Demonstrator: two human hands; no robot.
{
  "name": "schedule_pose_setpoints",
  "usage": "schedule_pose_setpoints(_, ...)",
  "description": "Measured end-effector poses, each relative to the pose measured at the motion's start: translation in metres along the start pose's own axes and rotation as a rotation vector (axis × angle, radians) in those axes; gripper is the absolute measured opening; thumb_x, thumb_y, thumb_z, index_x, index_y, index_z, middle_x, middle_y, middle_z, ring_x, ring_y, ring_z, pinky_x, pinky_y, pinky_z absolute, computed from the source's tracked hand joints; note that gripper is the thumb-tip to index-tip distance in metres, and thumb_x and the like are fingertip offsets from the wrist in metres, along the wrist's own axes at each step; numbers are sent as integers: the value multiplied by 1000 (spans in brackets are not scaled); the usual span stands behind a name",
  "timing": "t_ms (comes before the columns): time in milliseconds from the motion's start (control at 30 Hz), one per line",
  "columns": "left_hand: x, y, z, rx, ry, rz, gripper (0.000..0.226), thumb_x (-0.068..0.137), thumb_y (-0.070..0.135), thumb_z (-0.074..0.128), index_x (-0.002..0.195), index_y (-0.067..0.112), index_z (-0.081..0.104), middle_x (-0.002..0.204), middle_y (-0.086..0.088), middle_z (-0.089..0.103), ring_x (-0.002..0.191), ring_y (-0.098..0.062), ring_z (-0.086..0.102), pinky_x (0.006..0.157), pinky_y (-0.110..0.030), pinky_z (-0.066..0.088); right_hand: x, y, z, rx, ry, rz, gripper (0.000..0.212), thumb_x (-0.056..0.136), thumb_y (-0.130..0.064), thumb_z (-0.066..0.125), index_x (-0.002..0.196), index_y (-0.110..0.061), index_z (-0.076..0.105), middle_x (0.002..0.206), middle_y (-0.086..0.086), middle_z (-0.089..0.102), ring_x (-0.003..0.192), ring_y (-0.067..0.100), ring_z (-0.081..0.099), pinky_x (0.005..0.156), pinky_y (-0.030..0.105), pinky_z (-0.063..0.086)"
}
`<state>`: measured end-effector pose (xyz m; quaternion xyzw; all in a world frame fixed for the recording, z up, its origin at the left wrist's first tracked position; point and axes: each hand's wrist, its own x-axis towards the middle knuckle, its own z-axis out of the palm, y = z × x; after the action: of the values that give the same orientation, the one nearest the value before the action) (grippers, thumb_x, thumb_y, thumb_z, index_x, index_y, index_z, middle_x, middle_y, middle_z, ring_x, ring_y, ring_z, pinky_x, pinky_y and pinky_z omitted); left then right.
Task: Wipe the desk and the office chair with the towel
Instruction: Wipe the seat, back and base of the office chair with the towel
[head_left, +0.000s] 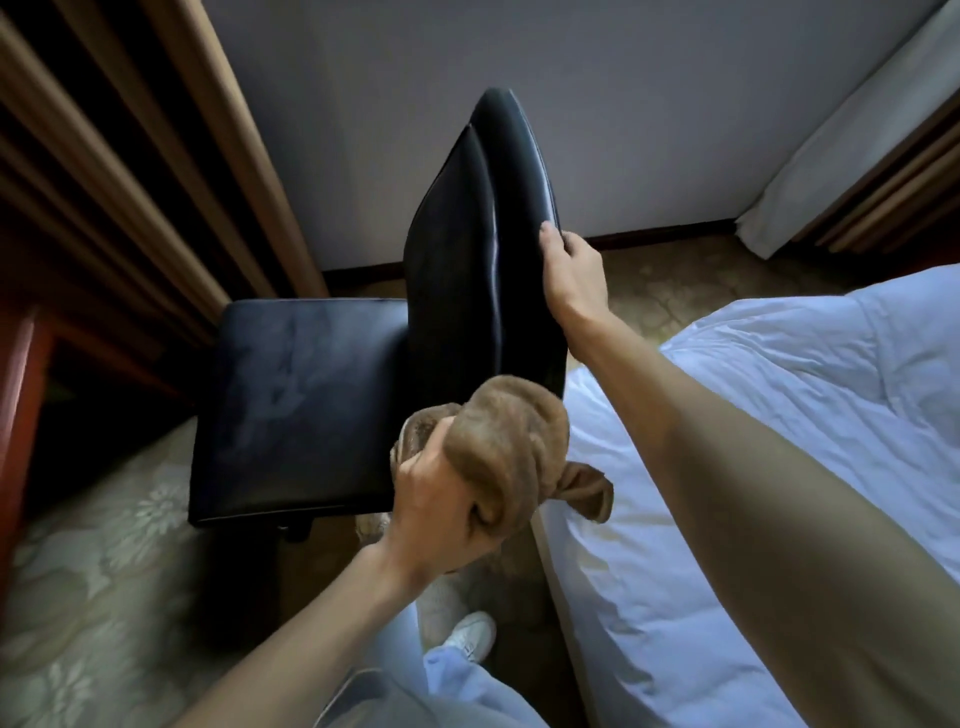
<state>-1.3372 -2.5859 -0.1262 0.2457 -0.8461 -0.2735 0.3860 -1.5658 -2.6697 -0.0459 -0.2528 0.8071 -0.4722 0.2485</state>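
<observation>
so the left hand (441, 509) is gripping the bunched-up brown terry towel (511, 441) right at the near bottom end of the black leather office chair (291, 405)'s tall backrest (457, 270), which runs up and away, right hand (574, 275) clamping its right edge higher up.

We see through one wide-angle camera worn on the head, tipped forward and steeply down. It looks from close above onto the chair (306, 405), with the left arm (291, 639) and right arm (753, 493) reaching in from the bottom edge. The wall (649, 104) lies across the top, the bed (779, 415) fills the right side, and the carpet (78, 571) the lower left.
</observation>
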Motion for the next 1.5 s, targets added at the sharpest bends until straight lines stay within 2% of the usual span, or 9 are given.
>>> schedule_pose_setpoints(167, 19, -21, -17, -126, 232, -638, 40, 76, 53, 68, 98, 19, 68, 96, -9, 73, 96, -33, 71, 81, -53, 58, -31, 17, 4, -104, 103, -86, 42, 103, -40, 47, 139, -22, 55, 112, -12, 64, 103, 10, 54, 87, 27, 36)
schedule_pose_setpoints(367, 111, -3, 8, 2, -93, -445, 51, 78, 58, 52, 92, 12, 69, 99, -10, 73, 103, -33, 67, 90, -42, 52, -26, 20, -5, -291, 70, -123, 38, 108, -42, 38, 130, -18, 57, 121, 3, 70, 113, 26, 60, 90, 36, 44)
schedule_pose_setpoints(633, 26, -29, 12, 100, -78, -74, 36, 83, 47, 63, 75, 15, 75, 81, -1, 74, 78, -27, 74, 72, -41, 60, 2, -2, -2, -350, 40, -103, 29, 104, -42, 38, 107, -27, 63, 91, -15, 65, 92, 16, 61, 76, 32, 40)
schedule_pose_setpoints(733, 28, -43, 8, -44, 96, -246, 23, 86, 45, 63, 81, 23, 68, 76, 5, 71, 70, -20, 71, 64, -34, 61, 25, -28, 1, -430, 30, -22, 23, 95, -34, 42, 80, -19, 54, 80, -5, 62, 82, 25, 59, 68, 35, 40)
schedule_pose_setpoints(867, 78, -44, 27, -141, 222, -278, 14, 85, 35, 65, 92, 23, 65, 97, 9, 61, 84, -11, 67, 83, -6, 45, 56, -58, 19, -537, -29, 1, 45, 96, -37, 47, 128, -7, 56, 125, 13, 64, 117, 34, 59, 97, 42, 48)
schedule_pose_setpoints(967, 116, -49, 60, -154, -33, -642, 67, 85, 59, 56, 119, 2, 65, 125, -16, 63, 121, -33, 61, 110, -40, 46, 83, -71, 42, -568, -26, 9, 59, 99, -46, 47, 145, -9, 43, 139, 14, 59, 126, 35, 56, 98, 41, 44)
schedule_pose_setpoints(1167, 187, -104, 65, -356, 286, -507, 20, 95, 33, 68, 108, 21, 58, 102, 14, 58, 92, -6, 63, 82, -20, 48, 127, -68, 61, -758, 107, -54, 39, 104, -49, 41, 119, -14, 49, 101, 7, 61, 103, 35, 60, 78, 39, 34)
schedule_pose_setpoints(1267, 234, -141, 67, -206, 324, -483, 21, 91, 36, 71, 99, 19, 63, 101, 8, 60, 96, 6, 50, 88, -24, 46, 140, -69, 70, -787, 143, -78, 33, 102, -50, 41, 115, -21, 49, 90, 3, 53, 87, 29, 49, 76, 39, 32)
schedule_pose_setpoints(1500, 367, -243, 56, -68, 198, -1018, 58, 99, 46, 59, 129, -3, 65, 137, -32, 54, 135, -43, 43, 115, -41, 30, 156, -72, 79, -830, 206, -95, 25, 98, -51, 40, 101, -27, 44, 77, -1, 54, 77, 29, 48, 72, 39, 32)
